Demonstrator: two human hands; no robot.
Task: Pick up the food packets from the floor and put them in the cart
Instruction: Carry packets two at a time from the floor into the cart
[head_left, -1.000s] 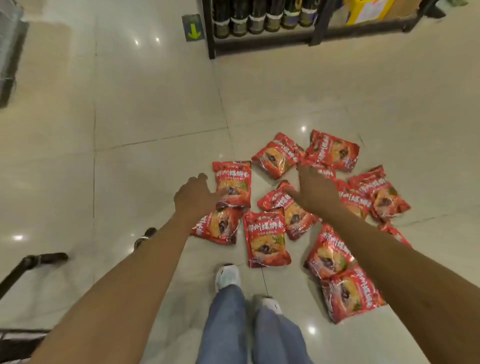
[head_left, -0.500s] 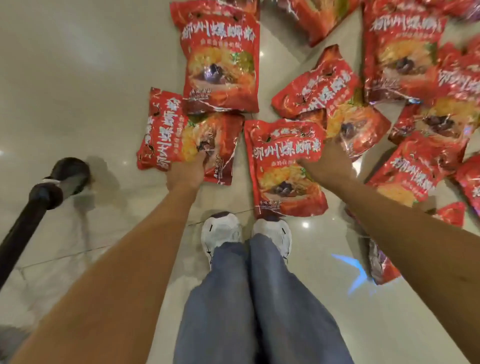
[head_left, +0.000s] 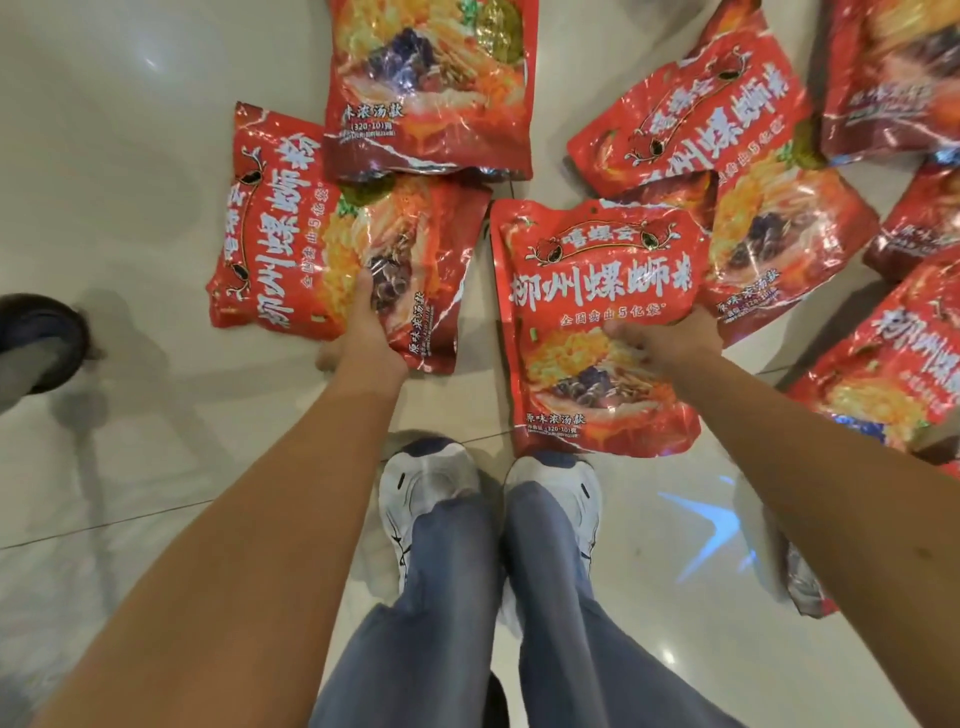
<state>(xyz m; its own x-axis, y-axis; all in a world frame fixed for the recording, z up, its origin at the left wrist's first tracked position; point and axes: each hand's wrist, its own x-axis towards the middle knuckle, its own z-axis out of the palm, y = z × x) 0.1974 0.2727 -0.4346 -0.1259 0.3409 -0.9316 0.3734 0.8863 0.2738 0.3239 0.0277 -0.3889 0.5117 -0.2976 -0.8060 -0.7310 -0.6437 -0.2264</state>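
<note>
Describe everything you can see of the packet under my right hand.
The packet is a glossy, crinkled red plastic pouch with white Chinese lettering, a crest above and a noodle-dish photo below. It lies flat, face up on the pale tiled floor, lettering upright to the camera, bottom edge at the toe of the right shoe. The right hand grips its right edge, thumb on the face. Its upper right corner overlaps a neighbouring packet.

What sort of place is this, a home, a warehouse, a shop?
Most likely a shop, though no shelves show. Many identical red food packets in retail wrapping lie scattered on a glossy pale tiled floor that mirrors ceiling lights. The dark rounded part at left may belong to a cart.
</note>
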